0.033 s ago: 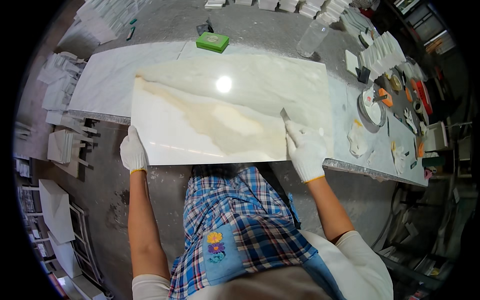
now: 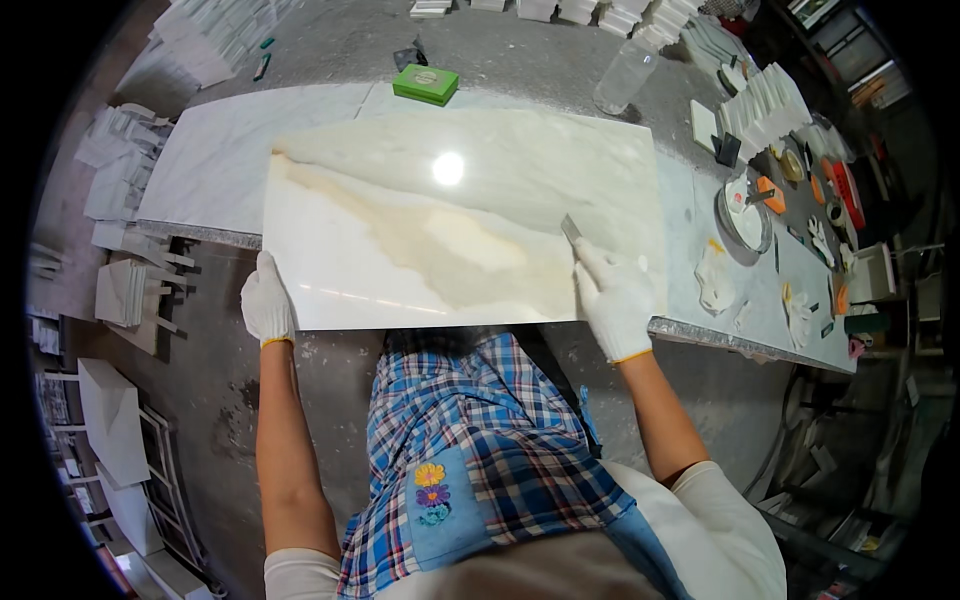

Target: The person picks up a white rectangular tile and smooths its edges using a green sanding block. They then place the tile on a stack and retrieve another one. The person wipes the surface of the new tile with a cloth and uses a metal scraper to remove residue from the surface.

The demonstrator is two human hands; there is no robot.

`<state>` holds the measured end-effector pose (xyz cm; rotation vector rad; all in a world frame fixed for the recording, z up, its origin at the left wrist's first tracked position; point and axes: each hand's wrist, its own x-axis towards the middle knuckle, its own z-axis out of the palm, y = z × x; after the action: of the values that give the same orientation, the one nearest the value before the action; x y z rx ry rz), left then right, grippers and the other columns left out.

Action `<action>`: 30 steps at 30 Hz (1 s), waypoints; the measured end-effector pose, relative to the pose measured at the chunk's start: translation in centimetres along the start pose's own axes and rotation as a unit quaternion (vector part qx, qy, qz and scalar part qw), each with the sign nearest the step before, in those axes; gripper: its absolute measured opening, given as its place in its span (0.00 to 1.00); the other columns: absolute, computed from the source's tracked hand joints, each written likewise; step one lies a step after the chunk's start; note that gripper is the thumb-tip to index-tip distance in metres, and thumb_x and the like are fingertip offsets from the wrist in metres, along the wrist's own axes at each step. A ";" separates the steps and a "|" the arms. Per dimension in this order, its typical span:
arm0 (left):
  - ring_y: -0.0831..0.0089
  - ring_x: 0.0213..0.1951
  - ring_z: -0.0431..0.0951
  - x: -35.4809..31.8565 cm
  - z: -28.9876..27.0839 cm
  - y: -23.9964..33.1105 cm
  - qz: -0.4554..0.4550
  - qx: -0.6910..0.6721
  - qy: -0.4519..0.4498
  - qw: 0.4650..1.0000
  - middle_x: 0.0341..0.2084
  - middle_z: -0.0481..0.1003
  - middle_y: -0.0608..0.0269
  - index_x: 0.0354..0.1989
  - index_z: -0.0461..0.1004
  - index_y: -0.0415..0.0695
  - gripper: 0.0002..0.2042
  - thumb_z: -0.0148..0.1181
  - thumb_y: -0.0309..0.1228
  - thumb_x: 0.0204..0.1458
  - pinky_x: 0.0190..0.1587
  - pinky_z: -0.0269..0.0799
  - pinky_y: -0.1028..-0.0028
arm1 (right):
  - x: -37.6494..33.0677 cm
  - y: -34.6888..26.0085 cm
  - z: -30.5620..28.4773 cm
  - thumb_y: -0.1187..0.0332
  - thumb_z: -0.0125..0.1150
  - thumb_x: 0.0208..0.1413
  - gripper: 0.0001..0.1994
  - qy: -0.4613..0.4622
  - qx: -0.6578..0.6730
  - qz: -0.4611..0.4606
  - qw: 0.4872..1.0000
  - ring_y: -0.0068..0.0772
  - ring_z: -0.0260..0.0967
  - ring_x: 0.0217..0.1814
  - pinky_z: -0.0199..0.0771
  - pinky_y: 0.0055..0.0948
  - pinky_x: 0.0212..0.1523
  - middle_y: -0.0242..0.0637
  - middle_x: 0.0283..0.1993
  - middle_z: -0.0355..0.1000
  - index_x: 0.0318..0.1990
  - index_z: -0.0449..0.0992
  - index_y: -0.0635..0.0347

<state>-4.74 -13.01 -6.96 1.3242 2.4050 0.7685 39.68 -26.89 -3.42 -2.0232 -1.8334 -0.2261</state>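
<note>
A glossy white marble slab (image 2: 360,270) with tan and grey veins lies across a larger white stone top, its near edge jutting toward me. Gloved in white, my left hand (image 2: 266,300) grips the slab's near left corner, thumb along the side edge and fingers mostly hidden. My right hand (image 2: 615,300), also gloved, is over the slab's near right part. Pinched in it is a small flat metal scraper blade (image 2: 570,228), its tip pointing away from me above the veined surface. The handle, if any, is hidden by the glove.
A green box (image 2: 426,85) and a clear plastic bottle (image 2: 626,76) stand beyond the slab. To the right are a metal bowl (image 2: 746,222), a stained white cloth or glove (image 2: 714,277) and an orange block (image 2: 770,195). Stacked white tiles (image 2: 765,108) line the back right.
My right hand and the scraper blade have shifted very slightly to the right. The slab and my left hand have stayed put.
</note>
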 end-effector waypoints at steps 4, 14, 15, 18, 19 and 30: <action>0.45 0.41 0.78 0.4 0.4 -0.5 0.002 0.013 -0.001 1.000 0.37 0.79 0.41 0.38 0.80 0.35 0.34 0.39 0.58 0.62 0.45 0.70 0.54 | 0.1 4.0 1.5 0.63 0.58 0.61 0.13 0.054 0.323 0.208 0.921 0.30 0.70 0.27 0.71 0.32 0.32 0.35 0.28 0.75 0.49 0.80 0.57; 0.44 0.48 0.77 0.0 -0.2 0.2 -0.002 -0.003 -0.037 0.999 0.42 0.79 0.41 0.44 0.79 0.35 0.33 0.38 0.56 0.63 0.51 0.68 0.54 | 1.9 21.0 -4.4 0.59 0.60 0.61 0.19 0.164 0.299 0.366 0.866 0.21 0.68 0.34 0.69 0.24 0.36 0.33 0.33 0.75 0.49 0.80 0.69; 0.45 0.47 0.78 0.0 -0.2 0.3 -0.020 -0.008 -0.035 0.999 0.41 0.80 0.41 0.43 0.80 0.35 0.34 0.38 0.56 0.63 0.50 0.69 0.55 | 2.1 22.7 -4.4 0.59 0.60 0.60 0.19 0.185 0.270 0.359 0.874 0.21 0.67 0.35 0.68 0.25 0.37 0.33 0.33 0.75 0.48 0.80 0.68; 0.46 0.44 0.79 0.3 -0.1 -0.2 0.001 -0.019 -0.039 0.999 0.40 0.80 0.43 0.43 0.79 0.34 0.34 0.39 0.58 0.63 0.48 0.69 0.56 | 2.6 26.1 -5.1 0.61 0.61 0.57 0.18 0.160 0.308 0.422 0.838 0.21 0.65 0.34 0.66 0.25 0.35 0.31 0.33 0.74 0.48 0.82 0.67; 0.46 0.44 0.79 0.4 0.0 -0.2 0.002 -0.021 -0.039 0.999 0.39 0.80 0.43 0.43 0.79 0.34 0.35 0.39 0.58 0.63 0.48 0.69 0.56 | 2.8 26.8 -5.5 0.62 0.61 0.55 0.18 0.144 0.329 0.455 0.815 0.21 0.65 0.33 0.65 0.24 0.35 0.32 0.33 0.75 0.47 0.82 0.66; 0.47 0.43 0.79 0.3 0.0 -0.2 -0.007 -0.016 -0.035 0.999 0.40 0.80 0.43 0.44 0.78 0.32 0.35 0.39 0.58 0.62 0.48 0.69 0.57 | 3.6 36.2 -3.0 0.62 0.57 0.49 0.13 0.022 0.167 0.455 0.875 0.34 0.67 0.27 0.63 0.35 0.31 0.43 0.26 0.73 0.28 0.78 0.64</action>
<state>-5.06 -12.79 -7.03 1.2981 2.3359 0.7428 76.12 -26.97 -6.02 -2.3240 -0.6583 0.2959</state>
